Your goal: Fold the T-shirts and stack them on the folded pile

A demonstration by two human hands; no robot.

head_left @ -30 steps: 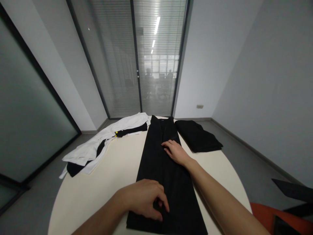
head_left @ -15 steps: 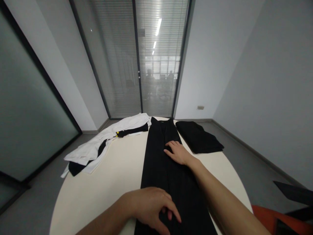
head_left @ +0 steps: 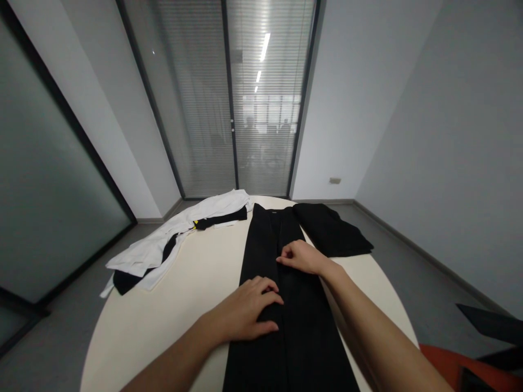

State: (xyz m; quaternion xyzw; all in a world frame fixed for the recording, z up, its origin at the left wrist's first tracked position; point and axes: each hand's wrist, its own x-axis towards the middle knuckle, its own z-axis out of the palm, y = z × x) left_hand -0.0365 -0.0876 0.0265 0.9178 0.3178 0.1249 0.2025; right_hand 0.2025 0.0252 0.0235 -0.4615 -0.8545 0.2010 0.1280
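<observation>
Black trousers (head_left: 261, 247) lie lengthwise along the table, waistband at the far end and legs running toward me. My left hand (head_left: 249, 307) rests on the left leg about halfway down, its fingers loosely bent and apart from the thumb. Farther up, my right hand (head_left: 302, 257) is closed near the middle seam, thumb and fingertips drawn together in a pinch on the black cloth. How much fabric sits in that pinch is hard to see.
The round cream table (head_left: 175, 321) carries a folded black garment (head_left: 333, 231) on the right and white clothes (head_left: 163, 239) with black pieces along the left edge. An orange chair (head_left: 453, 365) stands at the lower right. Beyond are glass panels with blinds (head_left: 265, 152).
My left hand has moved forward and flattened onto the trousers. My right hand has gone from spread fingers to a pinch. The waistband has shifted slightly toward me.
</observation>
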